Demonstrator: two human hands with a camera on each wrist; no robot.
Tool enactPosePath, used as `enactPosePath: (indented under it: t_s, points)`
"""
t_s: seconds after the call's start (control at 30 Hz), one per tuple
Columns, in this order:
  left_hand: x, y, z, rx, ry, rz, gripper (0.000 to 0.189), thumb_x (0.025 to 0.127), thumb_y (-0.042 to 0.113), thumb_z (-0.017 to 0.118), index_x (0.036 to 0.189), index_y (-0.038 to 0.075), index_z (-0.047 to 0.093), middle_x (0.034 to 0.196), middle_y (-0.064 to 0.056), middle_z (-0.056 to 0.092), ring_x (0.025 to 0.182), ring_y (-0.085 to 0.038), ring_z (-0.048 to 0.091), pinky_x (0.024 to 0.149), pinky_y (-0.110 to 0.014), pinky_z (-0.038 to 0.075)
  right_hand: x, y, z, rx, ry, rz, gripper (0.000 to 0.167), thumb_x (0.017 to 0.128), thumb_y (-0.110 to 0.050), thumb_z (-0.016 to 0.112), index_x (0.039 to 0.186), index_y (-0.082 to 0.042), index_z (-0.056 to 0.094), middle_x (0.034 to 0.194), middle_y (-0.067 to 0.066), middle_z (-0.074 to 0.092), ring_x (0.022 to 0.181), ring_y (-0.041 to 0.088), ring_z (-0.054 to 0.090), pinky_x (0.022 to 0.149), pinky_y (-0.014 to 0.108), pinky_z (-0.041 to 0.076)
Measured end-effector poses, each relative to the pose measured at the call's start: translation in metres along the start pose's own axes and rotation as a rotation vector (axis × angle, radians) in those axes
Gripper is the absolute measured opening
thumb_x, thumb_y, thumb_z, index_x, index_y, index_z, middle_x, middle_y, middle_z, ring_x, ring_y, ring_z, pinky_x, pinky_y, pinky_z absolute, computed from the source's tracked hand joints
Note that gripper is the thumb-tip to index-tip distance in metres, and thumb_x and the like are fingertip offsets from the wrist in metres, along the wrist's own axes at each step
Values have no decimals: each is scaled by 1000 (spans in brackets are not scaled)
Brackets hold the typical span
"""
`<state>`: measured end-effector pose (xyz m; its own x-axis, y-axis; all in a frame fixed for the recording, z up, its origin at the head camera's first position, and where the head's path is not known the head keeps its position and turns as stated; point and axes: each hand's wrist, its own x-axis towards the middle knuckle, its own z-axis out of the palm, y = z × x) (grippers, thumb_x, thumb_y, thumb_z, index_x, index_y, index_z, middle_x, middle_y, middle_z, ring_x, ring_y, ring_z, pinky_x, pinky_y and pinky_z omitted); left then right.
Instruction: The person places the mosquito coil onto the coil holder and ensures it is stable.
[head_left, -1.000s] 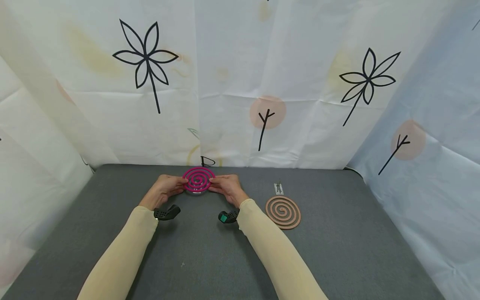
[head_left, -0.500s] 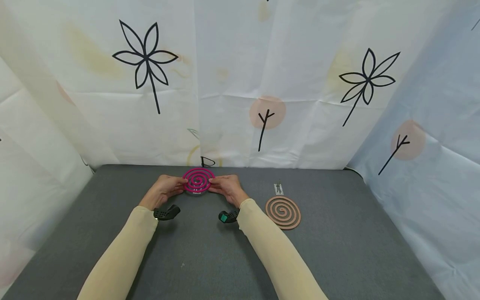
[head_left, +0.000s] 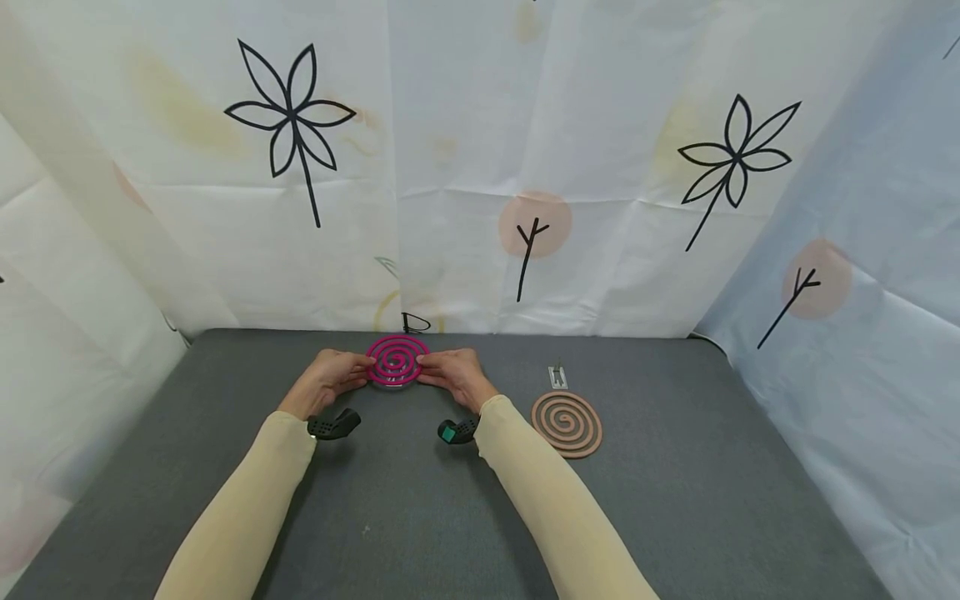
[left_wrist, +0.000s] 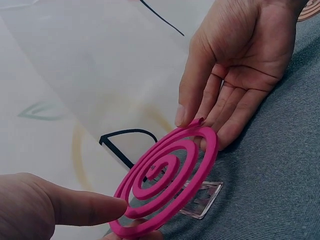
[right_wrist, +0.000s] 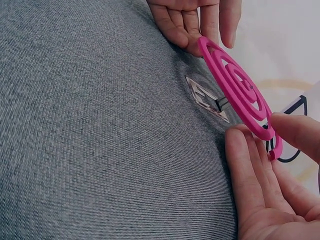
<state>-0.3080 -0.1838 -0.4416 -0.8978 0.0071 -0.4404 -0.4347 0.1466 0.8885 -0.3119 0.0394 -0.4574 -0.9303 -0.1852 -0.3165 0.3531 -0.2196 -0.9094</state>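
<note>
A pink mosquito coil (head_left: 398, 361) is held by its rim between both hands, near the back edge of the table. My left hand (head_left: 328, 379) pinches its left side, thumb on top and fingers below. On the right side, my right hand (head_left: 459, 379) pinches the rim the same way, close to the coil's outer end. A small metal coil stand (right_wrist: 207, 106) lies on the table beneath, its upright tab pointing up at the coil's centre. In the right wrist view the coil sits at the tab's tip; whether the tab passes through it I cannot tell.
Right of my right forearm, a brown mosquito coil (head_left: 566, 425) lies flat on the grey table (head_left: 405, 517). Just behind it is a second metal stand (head_left: 557, 378). A white patterned curtain (head_left: 465, 275) rises along the table's back edge.
</note>
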Motion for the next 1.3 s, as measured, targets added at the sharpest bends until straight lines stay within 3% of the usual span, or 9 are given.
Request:
enactPosePath:
  t_s: [0.7, 1.1, 1.3]
  points:
    - [-2, -1, 1, -34, -17, 2, 43, 104, 14, 58, 138, -11, 51, 124, -12, 59, 107, -17, 60, 106, -37, 48, 0, 1, 0, -32, 2, -12, 26, 91, 1, 74, 113, 13, 69, 108, 20, 73, 101, 30, 72, 83, 36, 61]
    - [-3, -1, 0, -40, -5, -5, 42, 103, 13, 58, 137, -11, 51, 114, -9, 62, 98, -14, 63, 105, -38, 49, -6, -2, -1, -65, 2, 7, 25, 90, 0, 75, 112, 13, 70, 108, 20, 73, 101, 30, 72, 83, 36, 61]
    - [-6, -2, -2, -21, -17, 10, 44, 104, 14, 57, 139, -12, 50, 122, -13, 62, 106, -17, 63, 106, -38, 48, -12, -5, -3, -85, -4, 8, 26, 90, -1, 75, 112, 13, 69, 106, 19, 74, 100, 29, 73, 84, 36, 60]
